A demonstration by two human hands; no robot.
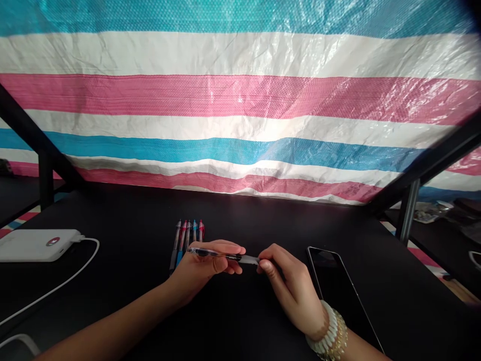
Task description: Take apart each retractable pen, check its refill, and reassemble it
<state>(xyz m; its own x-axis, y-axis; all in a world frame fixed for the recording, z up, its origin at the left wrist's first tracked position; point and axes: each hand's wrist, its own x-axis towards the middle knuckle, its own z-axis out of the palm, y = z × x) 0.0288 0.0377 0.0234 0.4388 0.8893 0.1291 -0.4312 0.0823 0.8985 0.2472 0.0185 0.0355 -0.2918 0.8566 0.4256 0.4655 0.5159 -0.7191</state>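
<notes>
A clear-barrelled pen (220, 254) lies level between both hands above the black table (124, 281). My left hand (205, 268) wraps around its barrel. My right hand (289, 283), with bracelets at the wrist, pinches the grey end of the pen with thumb and fingertips. Just behind my left hand, several pens (187, 238) with red and blue parts lie side by side on the table.
A dark phone (338, 286) lies face up right of my right hand. A white power bank (37, 244) with a white cable (56, 286) sits at the left. A striped plastic sheet (240, 100) hangs behind the table. Black frame bars (424, 168) slope at both sides.
</notes>
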